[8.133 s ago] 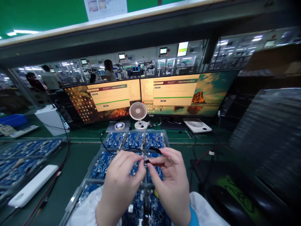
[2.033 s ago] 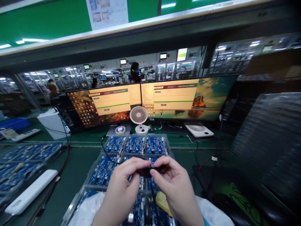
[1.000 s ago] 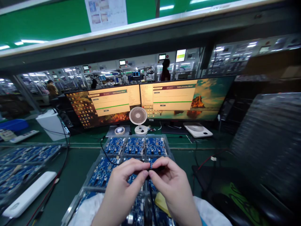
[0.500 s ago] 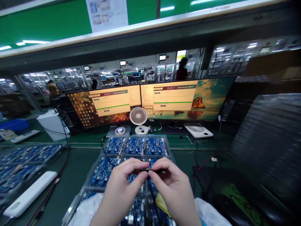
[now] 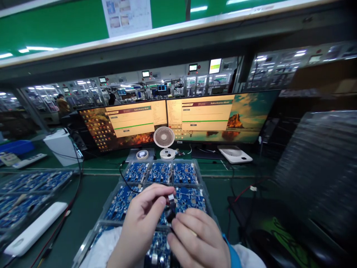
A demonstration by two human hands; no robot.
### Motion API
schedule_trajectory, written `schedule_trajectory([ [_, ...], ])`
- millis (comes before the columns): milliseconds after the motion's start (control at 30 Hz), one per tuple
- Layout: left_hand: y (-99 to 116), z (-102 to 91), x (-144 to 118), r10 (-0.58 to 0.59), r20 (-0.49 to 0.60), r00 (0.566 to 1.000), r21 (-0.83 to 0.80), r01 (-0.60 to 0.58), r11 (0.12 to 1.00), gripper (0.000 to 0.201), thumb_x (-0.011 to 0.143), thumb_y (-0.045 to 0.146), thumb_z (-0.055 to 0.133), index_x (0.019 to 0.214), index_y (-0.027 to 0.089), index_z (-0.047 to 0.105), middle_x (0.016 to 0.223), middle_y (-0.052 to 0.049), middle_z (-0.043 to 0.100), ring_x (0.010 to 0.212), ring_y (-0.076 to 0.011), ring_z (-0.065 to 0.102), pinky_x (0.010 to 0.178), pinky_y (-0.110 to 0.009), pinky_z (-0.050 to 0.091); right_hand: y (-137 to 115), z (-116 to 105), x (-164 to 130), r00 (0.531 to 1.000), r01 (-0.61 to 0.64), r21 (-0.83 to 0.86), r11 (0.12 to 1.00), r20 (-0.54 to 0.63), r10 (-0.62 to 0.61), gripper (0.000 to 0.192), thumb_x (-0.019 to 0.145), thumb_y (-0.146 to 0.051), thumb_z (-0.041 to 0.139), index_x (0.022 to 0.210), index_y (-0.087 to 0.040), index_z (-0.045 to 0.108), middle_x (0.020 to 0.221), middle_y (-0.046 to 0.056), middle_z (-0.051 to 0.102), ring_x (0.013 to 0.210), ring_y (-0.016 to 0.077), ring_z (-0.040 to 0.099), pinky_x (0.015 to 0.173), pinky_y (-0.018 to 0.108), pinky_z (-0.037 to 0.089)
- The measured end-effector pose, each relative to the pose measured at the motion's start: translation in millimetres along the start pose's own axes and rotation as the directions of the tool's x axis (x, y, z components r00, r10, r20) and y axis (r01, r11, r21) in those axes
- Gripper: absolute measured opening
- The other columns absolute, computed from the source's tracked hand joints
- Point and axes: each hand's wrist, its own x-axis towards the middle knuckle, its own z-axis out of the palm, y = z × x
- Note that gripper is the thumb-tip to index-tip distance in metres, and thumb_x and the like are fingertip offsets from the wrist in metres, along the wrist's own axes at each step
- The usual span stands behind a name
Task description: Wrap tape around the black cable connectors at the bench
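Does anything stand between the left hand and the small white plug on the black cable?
Nothing visible does. The left hand has its fingertips right at the small white plug; the right hand is below, at the black cable.

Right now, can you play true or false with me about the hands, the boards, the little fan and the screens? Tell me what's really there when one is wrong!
1. The little fan stands in front of the screens. True.

2. The boards in the tray are red. False: they are blue.

3. There is something blue around the right wrist. True.

4. The left hand lies flat on the tray. False: it is raised above the tray, with its fingers bent.

5. A small plug with a white end is by the left hand's fingertips. True.

6. Both screens are dark. False: both are lit up.
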Motion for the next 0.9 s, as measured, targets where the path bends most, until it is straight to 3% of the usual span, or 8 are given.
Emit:
schedule_trajectory([
  [133,-3.4,-1.3,2.3,-0.015,-0.049,0.999,0.029,0.016,0.999,0.020,0.090,0.025,0.056,0.098,0.023,0.074,0.106,-0.004,0.071,0.099,-0.0186,0.064,0.085,-0.026,0.050,-12.5,0.1,5.5,0.956,-0.166,0.209,0.964,-0.206,0.209,0.017,0.088,-0.008,0.058,0.088,-0.020,0.070,0.065,0.000,0.076,0.056,0.0140,0.069,0.061,0.022,0.061],
  [233,-3.2,-2.8,2.2,0.012,0.000,1.000,0.028,-0.012,1.000,0.020,0.090,0.022,0.055,0.098,0.025,0.073,0.105,-0.003,0.070,0.099,-0.0182,0.064,0.084,-0.025,0.050,-11.2,1.1,11.7,0.877,-0.336,0.466,0.818,-0.162,0.453,0.017,0.086,-0.010,0.062,0.091,-0.025,0.069,0.075,0.002,0.073,0.063,0.0166,0.068,0.059,0.027,0.060],
  [300,-2.0,-3.1,1.1,0.040,0.027,0.999,0.041,-0.041,0.998,0.022,0.090,0.019,0.053,0.097,0.026,0.073,0.103,-0.002,0.071,0.099,-0.0175,0.063,0.083,-0.024,0.049,-4.9,4.3,13.3,0.667,-0.561,0.609,0.560,-0.067,0.742,0.015,0.082,-0.010,0.066,0.084,-0.025,0.068,0.075,0.002,0.069,0.066,0.0163,0.067,0.058,0.025,0.058],
  [367,-1.0,-2.8,-0.1,0.067,0.043,0.997,0.062,-0.070,0.996,0.027,0.091,0.015,0.050,0.096,0.027,0.074,0.101,-0.001,0.071,0.098,-0.0169,0.063,0.083,-0.024,0.049,1.5,9.5,11.6,0.434,-0.653,0.723,0.225,0.113,0.894,0.011,0.079,-0.015,0.071,0.082,-0.024,0.067,0.076,0.000,0.067,0.066,0.0150,0.066,0.057,0.022,0.057],
  [400,-0.8,-2.5,-0.6,0.079,0.051,0.996,0.071,-0.082,0.994,0.029,0.090,0.013,0.049,0.095,0.028,0.074,0.100,0.000,0.071,0.099,-0.0165,0.063,0.083,-0.024,0.048,3.6,12.4,9.9,0.360,-0.648,0.755,0.098,0.190,0.913,0.010,0.078,-0.018,0.073,0.083,-0.025,0.067,0.078,0.000,0.068,0.068,0.0142,0.066,0.058,0.021,0.056],
  [467,-0.9,-1.9,-1.4,0.094,0.060,0.994,0.076,-0.099,0.992,0.033,0.090,0.011,0.047,0.096,0.029,0.074,0.100,0.001,0.071,0.098,-0.0155,0.063,0.084,-0.023,0.048,5.0,16.9,5.9,0.283,-0.610,0.792,-0.041,0.265,0.922,0.012,0.076,-0.023,0.077,0.084,-0.025,0.068,0.079,-0.002,0.067,0.071,0.0126,0.064,0.062,0.018,0.055],
  [600,-1.1,-1.5,-2.9,0.110,0.073,0.991,0.061,-0.114,0.992,0.037,0.090,0.008,0.046,0.098,0.031,0.074,0.100,0.002,0.071,0.097,-0.0140,0.064,0.083,-0.022,0.048,1.5,19.5,2.1,0.255,-0.590,0.800,-0.108,0.311,0.916,0.015,0.073,-0.024,0.080,0.082,-0.024,0.067,0.078,-0.003,0.066,0.072,0.0111,0.062,0.065,0.016,0.052],
  [900,-0.2,-0.8,-1.4,0.136,0.077,0.988,0.078,-0.142,0.987,0.043,0.086,0.004,0.045,0.098,0.030,0.076,0.101,0.000,0.073,0.099,-0.0153,0.065,0.086,-0.023,0.050,0.5,21.1,2.5,0.252,-0.572,0.811,-0.123,0.316,0.914,0.015,0.073,-0.022,0.079,0.082,-0.024,0.067,0.076,-0.004,0.066,0.070,0.0104,0.062,0.064,0.016,0.051],
])
